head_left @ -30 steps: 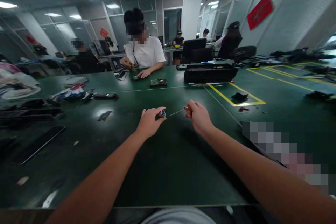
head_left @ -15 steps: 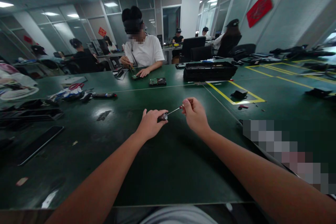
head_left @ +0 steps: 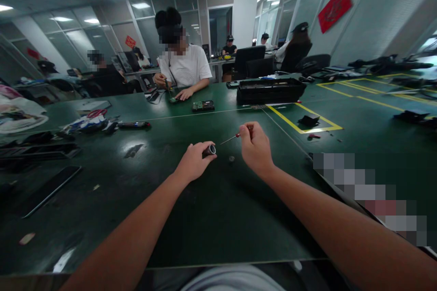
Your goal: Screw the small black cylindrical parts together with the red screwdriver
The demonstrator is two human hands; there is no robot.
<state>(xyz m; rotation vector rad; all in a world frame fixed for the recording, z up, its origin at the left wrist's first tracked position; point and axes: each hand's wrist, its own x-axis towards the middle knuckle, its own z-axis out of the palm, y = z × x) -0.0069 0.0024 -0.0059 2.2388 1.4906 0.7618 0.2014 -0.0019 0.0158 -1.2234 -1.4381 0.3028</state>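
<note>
My left hand (head_left: 193,161) is closed around a short dark cylindrical tube (head_left: 209,150), whose round silver-rimmed end faces right and looks hollow. In my right hand (head_left: 256,148) is a thin screwdriver (head_left: 229,139) with a red collar; most of its handle is hidden by my fingers. The screwdriver's tip points left at the tube's end, with a small gap between them. On the green table (head_left: 211,218), between and just below my hands, lies a small greyish round piece (head_left: 231,159), too small to name.
Across the table a co-worker (head_left: 182,63) handles a green circuit board beside another board (head_left: 203,105). A long black housing (head_left: 271,91) stands at the back. Tools and cables (head_left: 92,122) lie left, with a flat black panel (head_left: 51,191) nearer. Yellow tape (head_left: 287,121) marks the right.
The screwdriver has come out of the tube's end as my right hand moved slightly right. A small round piece now lies on the table below, and the tube's end looks hollow.
</note>
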